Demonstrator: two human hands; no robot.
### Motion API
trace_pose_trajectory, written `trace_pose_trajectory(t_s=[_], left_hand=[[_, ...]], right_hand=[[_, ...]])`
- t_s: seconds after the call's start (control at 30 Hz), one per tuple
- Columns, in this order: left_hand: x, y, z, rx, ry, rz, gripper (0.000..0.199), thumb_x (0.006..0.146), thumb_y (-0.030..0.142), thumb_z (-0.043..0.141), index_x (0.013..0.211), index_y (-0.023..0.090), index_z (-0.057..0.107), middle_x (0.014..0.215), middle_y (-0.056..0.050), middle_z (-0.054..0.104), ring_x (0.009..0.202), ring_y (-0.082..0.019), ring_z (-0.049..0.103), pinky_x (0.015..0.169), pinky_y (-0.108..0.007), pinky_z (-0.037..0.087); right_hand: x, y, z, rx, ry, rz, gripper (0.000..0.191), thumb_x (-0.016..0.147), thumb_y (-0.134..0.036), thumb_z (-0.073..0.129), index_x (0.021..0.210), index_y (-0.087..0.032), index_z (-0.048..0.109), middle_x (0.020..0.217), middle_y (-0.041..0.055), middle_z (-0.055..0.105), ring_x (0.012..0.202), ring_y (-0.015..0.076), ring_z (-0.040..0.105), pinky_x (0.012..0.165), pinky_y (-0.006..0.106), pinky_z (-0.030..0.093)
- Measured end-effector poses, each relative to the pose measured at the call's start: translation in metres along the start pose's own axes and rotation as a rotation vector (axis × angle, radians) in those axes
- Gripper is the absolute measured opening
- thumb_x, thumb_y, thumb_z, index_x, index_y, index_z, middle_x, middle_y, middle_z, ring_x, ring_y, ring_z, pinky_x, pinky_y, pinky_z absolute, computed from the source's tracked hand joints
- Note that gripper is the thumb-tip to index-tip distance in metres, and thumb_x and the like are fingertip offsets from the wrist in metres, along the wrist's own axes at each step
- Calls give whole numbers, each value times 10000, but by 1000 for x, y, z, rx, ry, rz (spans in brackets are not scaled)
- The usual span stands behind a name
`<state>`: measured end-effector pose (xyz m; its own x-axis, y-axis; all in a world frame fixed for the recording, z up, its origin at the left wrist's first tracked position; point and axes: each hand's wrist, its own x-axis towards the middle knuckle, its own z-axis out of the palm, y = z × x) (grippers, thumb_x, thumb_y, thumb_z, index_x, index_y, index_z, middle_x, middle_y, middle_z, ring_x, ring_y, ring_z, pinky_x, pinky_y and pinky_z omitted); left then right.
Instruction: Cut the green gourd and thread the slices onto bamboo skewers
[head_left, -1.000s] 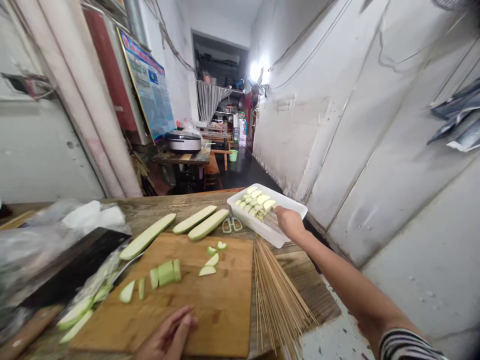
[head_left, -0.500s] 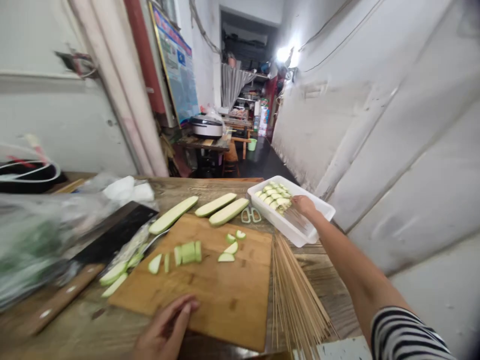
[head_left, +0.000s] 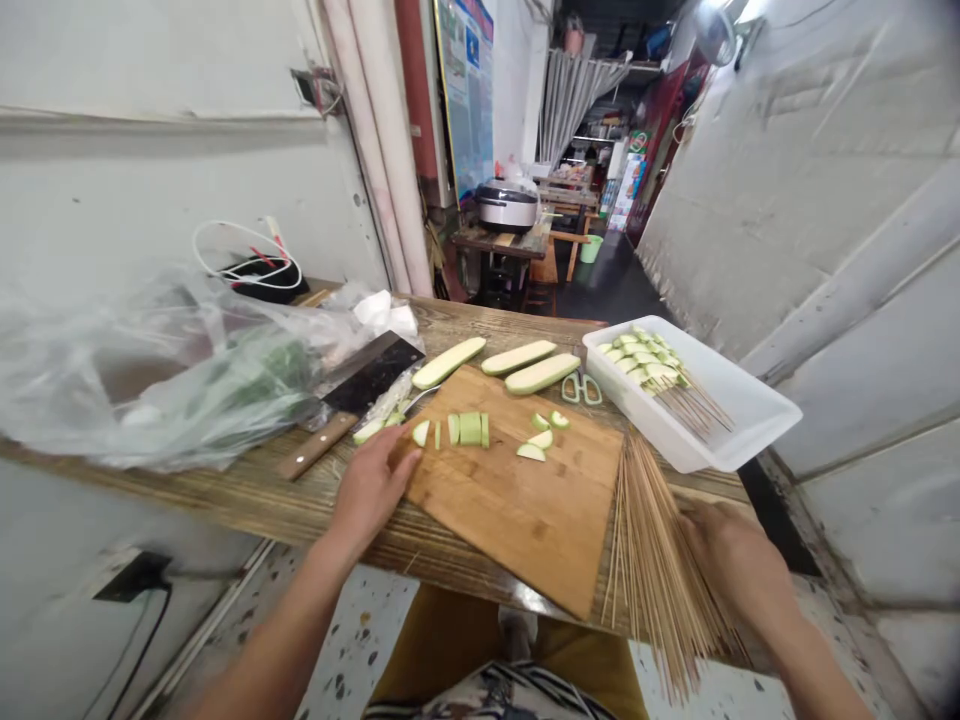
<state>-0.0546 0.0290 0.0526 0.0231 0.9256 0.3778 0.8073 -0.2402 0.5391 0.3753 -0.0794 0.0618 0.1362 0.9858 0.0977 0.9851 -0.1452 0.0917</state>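
Note:
My left hand (head_left: 375, 482) is at the left edge of the wooden cutting board (head_left: 517, 520), fingers apart, beside a cut zucchini slice (head_left: 421, 433). More zucchini pieces (head_left: 470, 429) stand in a row on the board, and several loose ones (head_left: 532, 452) lie to the right. My right hand (head_left: 739, 560) is beside the bundle of bamboo skewers (head_left: 660, 540); motion blurs it and its fingers are hard to make out. In the white plastic tub (head_left: 742, 400) lie skewered zucchini slices (head_left: 641, 355).
Halved zucchinis (head_left: 529, 358) lie behind the board, near scissors with pale green handles (head_left: 581, 388). A cleaver (head_left: 375, 375) with a wooden handle and a clear plastic bag (head_left: 172, 370) of greens occupy the left. A wall rises on the right.
My right hand has left the tub and come back to the skewers; the skewered zucchini stays in the tub. My left hand has moved to the board's left edge. The view has tilted down and left.

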Motion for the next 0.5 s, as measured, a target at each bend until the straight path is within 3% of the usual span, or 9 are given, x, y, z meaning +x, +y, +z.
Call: trace_pose_trajectory(t_s=[0.17,0.33,0.5], left_hand=[[12,5,14,118,-90,98,421,802,375,467,1164,170,537,1240,-120,521,1144,-255,476,975,-409,358],[24,1,20,214,-204,92,568,785,367,498,1312,179,402,1386,-133,407,1292,-309,309,1009,-487,259],[40,-9,19,183,-328,128,451,791,387,505,1224,261,507,1379,-96,430,1323,-330,242,1003,-594,131]], right_hand=[[5,-10,1,32,-73,86,219,890,-254,418,784,-178,593,879,90,657,719,235,647,542,287,394],[8,-13,3,45,-81,121,194,876,-210,427,739,-174,560,827,104,666,706,247,649,542,290,382],[8,-10,5,58,-86,143,219,880,-212,418,704,-180,544,757,92,665,690,254,652,547,296,388]])
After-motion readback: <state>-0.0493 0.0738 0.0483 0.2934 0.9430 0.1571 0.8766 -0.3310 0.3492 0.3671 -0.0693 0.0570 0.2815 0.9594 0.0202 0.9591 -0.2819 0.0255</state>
